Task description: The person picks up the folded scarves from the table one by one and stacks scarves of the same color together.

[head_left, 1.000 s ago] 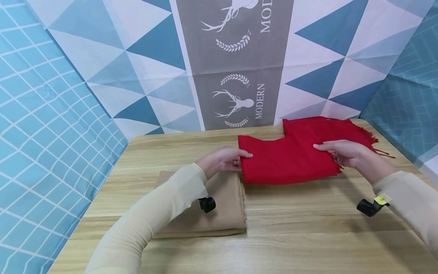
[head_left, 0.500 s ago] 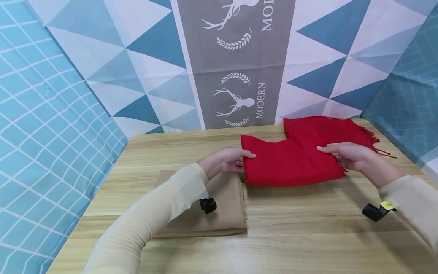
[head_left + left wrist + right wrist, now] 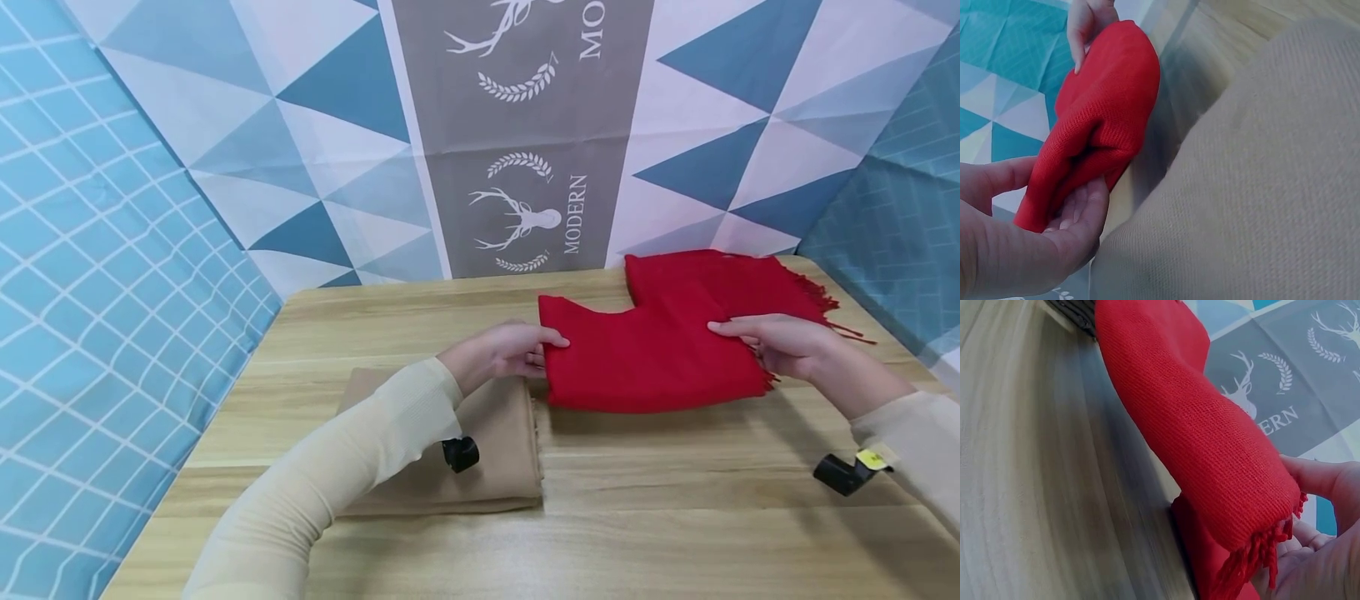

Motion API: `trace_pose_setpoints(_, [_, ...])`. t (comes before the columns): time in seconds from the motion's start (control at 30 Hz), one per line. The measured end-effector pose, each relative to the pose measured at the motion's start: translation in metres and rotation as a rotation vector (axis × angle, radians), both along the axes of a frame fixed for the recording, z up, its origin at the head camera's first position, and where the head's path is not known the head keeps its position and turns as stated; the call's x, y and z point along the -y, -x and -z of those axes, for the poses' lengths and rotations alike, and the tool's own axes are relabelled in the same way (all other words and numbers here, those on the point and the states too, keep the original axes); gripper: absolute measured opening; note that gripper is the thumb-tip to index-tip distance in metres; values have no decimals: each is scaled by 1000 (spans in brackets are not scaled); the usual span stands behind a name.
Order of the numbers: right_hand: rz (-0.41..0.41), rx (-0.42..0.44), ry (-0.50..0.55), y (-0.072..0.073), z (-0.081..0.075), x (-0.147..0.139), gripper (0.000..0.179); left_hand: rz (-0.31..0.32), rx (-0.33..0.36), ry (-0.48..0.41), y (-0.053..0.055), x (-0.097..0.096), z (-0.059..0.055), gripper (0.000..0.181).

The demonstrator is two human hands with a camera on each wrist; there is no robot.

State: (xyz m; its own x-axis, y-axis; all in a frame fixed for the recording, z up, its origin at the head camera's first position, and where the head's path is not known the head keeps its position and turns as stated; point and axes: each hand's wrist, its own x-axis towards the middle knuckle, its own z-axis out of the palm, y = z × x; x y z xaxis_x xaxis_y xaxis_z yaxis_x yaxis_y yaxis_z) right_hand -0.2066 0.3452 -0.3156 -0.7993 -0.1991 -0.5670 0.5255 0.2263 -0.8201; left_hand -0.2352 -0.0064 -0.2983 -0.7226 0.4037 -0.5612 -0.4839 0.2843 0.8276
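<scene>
A red knitted scarf [image 3: 645, 358] with fringed ends is stretched between both hands, its near part lifted above the table. My left hand [image 3: 517, 348] pinches the folded left edge, thumb on top and fingers underneath. In the left wrist view, the scarf's layers [image 3: 1097, 125] bulge open above those fingers. My right hand [image 3: 783, 343] pinches the other end, close to the fringe. The right wrist view shows the fringe [image 3: 1260, 550] hanging beside the right fingers. Behind, the rest of the scarf lies on the table at the back right.
A folded beige cloth [image 3: 487, 467] with a fringed edge lies on the wooden table [image 3: 675, 517], partly under my left forearm. Patterned cloth backdrops [image 3: 337, 150] stand along the back and sides. A black camera mount hangs from each wrist.
Both hands have shifted slightly to the right in the head view, carrying the near part of the scarf along. The grip of each hand stays the same.
</scene>
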Motion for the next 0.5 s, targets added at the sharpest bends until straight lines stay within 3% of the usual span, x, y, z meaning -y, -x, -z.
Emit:
trace_pose_setpoints(0.17, [18, -6, 5, -4, 1, -5, 8, -2, 4, -9, -4, -3, 0, 9])
trace_pose_setpoints(0.5, [3, -13, 23, -8, -1, -11, 14, -25, 5, -23, -8, -6, -2, 13])
